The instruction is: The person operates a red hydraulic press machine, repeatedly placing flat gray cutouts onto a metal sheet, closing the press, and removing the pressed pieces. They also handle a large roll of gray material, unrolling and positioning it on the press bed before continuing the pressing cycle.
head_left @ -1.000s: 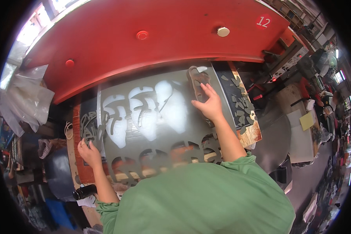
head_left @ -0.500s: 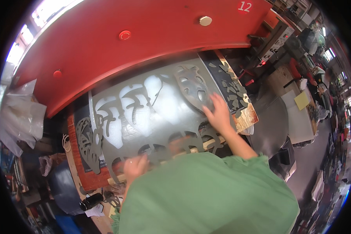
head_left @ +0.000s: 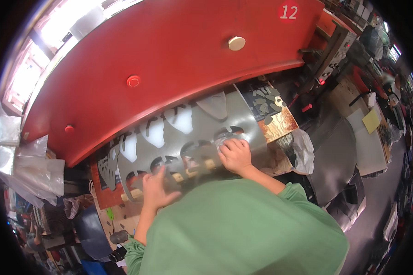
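A grey flexible sheet [head_left: 195,133] with rows of cut-out shapes lies on the press bed, its far part under the red beam. The near edge bends down toward me. My left hand [head_left: 155,189] rests on this edge beside a cut-out, fingers stretched and thumb apart. Farther right, my right hand [head_left: 235,156] has its fingers curled over the sheet at another cut-out. What lies beneath those fingers is partly hidden. A smooth grey rounded shape [head_left: 214,106] shows in the sheet's far right part. White surface shows through several far cut-outs [head_left: 153,132].
The red press beam [head_left: 179,55] spans the far side, with a red button [head_left: 133,81] and a pale knob [head_left: 236,43]. Small grey scraps [head_left: 266,101] lie right of the sheet. Leftover cut webbing [head_left: 108,165] lies left. A clear plastic bag [head_left: 303,151] hangs at the right corner.
The sheet has slid away from me, farther under the red beam. My right hand has come back from the far right shape to the near cut-outs and curled. My left hand's fingers have stretched out.
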`<action>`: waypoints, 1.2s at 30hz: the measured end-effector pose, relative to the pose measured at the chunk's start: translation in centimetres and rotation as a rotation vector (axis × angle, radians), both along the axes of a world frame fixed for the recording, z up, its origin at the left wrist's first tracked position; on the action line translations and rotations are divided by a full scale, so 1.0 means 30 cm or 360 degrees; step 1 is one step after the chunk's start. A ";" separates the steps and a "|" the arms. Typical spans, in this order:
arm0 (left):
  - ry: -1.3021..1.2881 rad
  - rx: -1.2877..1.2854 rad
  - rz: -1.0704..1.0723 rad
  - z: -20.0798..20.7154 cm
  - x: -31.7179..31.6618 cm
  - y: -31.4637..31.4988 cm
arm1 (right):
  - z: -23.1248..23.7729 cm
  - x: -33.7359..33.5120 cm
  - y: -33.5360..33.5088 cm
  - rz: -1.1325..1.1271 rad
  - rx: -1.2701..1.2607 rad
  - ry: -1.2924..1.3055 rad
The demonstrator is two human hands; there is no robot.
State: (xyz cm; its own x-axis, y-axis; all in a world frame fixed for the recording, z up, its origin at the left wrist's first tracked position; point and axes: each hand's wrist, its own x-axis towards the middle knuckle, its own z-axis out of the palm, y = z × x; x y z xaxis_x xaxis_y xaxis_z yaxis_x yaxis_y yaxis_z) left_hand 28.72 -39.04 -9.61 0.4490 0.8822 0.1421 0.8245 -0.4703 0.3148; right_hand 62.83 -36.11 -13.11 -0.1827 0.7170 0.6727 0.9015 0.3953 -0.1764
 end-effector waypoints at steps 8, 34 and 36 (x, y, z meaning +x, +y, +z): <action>0.0022 0.0527 0.0347 0.144 -0.094 0.803 | 0.589 0.094 1.089 -0.0151 -0.0118 0.0765; -0.0024 0.0461 0.0541 0.074 -0.035 0.944 | 0.197 0.025 0.934 0.0348 -0.0333 -0.0157; -0.0036 0.0476 0.0567 0.091 -0.041 0.949 | 0.193 0.012 0.941 0.0315 -0.0242 -0.0183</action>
